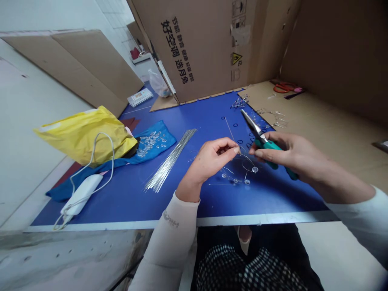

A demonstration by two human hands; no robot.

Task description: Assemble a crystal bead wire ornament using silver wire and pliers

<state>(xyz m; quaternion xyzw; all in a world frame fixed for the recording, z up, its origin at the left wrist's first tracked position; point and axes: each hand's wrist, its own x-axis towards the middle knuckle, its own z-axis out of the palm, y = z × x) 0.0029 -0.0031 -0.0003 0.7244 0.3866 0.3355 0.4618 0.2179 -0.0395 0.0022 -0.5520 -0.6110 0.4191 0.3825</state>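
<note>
Nearest the camera, checked cloth (221,266) covered the person's lap. At the left of the blue counter (121,210) lay a white corded block (81,196), with a yellow bag (87,137) beyond it and a blue cloth (165,135) bearing loose clear beads (151,141). Next came a bundle of silvery wires (171,161). The left grip (212,158) pinched a beaded wire piece (235,180) over the counter's right half; whether its beads touched the surface could not be told. Beyond were small black rings (235,125). The right grip (286,151) was wrapped around green-handled pliers (256,127), nose pointing away. Farther back, orange-handled scissors (285,87) lay on cardboard (327,141).
</note>
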